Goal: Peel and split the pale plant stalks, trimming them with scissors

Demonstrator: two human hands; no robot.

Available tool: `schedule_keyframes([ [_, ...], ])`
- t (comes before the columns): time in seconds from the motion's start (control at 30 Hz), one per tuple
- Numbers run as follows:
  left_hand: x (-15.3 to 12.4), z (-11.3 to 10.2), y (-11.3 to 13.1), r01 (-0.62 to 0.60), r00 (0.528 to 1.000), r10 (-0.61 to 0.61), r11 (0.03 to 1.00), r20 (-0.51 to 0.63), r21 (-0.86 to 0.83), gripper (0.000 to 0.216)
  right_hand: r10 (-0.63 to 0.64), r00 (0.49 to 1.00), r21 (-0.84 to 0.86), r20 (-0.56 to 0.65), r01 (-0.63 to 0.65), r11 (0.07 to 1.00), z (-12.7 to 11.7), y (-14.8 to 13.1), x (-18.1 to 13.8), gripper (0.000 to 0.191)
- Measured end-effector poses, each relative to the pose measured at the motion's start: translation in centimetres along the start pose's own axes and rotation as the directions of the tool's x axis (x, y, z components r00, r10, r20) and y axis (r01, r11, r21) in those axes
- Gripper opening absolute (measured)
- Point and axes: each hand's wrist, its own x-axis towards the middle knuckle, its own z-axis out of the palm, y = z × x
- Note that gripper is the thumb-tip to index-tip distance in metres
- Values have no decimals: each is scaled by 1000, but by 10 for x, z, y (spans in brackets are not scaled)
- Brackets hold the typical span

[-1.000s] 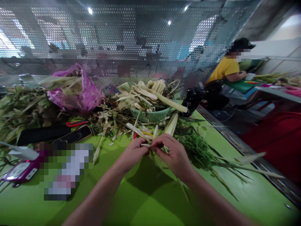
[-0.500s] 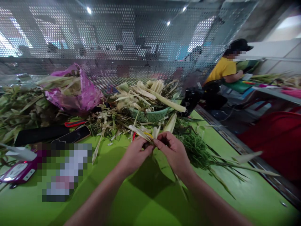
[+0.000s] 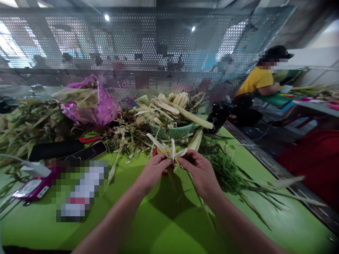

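Observation:
Both my hands meet over the green table (image 3: 169, 225), pinching a small bundle of pale leaf strips (image 3: 171, 150) that fans upward between them. My left hand (image 3: 155, 171) is closed on the bundle's left side. My right hand (image 3: 198, 169) is closed on its right side, fingertips almost touching the left ones. Behind the hands stands a green basket (image 3: 174, 131) heaped with pale husk-like leaves. Thin green stems (image 3: 225, 169) lie just right of my right hand.
A pink plastic bag (image 3: 92, 106) of leaves and a heap of green foliage (image 3: 29, 120) lie at the back left. Dark phones (image 3: 87, 152) and a purple device (image 3: 33, 187) lie at left. A perforated metal screen (image 3: 148, 53) backs the table. A person in yellow (image 3: 255, 79) sits at the far right.
The leaf strips have fanned out higher between my fingers. My hands have stayed together, and the view has shifted slightly.

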Motion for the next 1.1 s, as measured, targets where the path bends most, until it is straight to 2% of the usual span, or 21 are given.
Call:
schedule_keyframes([
  [0.1,1,-1,0,-22,1000,22,999,16,27,16,-195,981,-225,20,194,955,0,-4,-2,10],
  [0.2,2,-3,-3,-66,998,66,983,4,171,12,-386,913,-389,129,405,828,-1,-7,-3,5],
  [0.27,2,-4,-5,-82,996,87,947,-3,309,12,-426,881,-440,204,472,764,-1,-8,-4,8],
  [0.33,2,-5,-7,-122,992,121,905,30,407,11,-426,873,-469,237,487,737,-2,-8,-3,9],
  [0.47,-2,-5,0,-236,971,187,840,146,489,13,-375,900,-457,221,435,776,-3,-6,-1,4],
  [0.57,-4,-4,5,-235,970,176,862,169,449,18,-343,919,-423,193,394,816,-3,-7,1,5],
  [0.67,-4,-5,5,-198,977,152,908,149,370,29,-310,934,-409,180,358,839,-3,-8,1,10],
  [0.8,-1,-7,1,-106,993,88,958,82,267,32,-288,942,-397,172,334,855,-3,-9,-1,10],
  [0.9,2,-8,0,-76,997,76,957,11,281,30,-274,952,-424,135,305,853,-5,-9,-2,11],
  [0.97,3,-8,0,-79,997,76,944,21,321,27,-211,972,-405,103,235,883,-6,-9,-1,14],
  [1.1,1,-8,1,-142,982,75,899,174,414,22,6,997,-194,75,9,981,-6,-7,2,22],
])
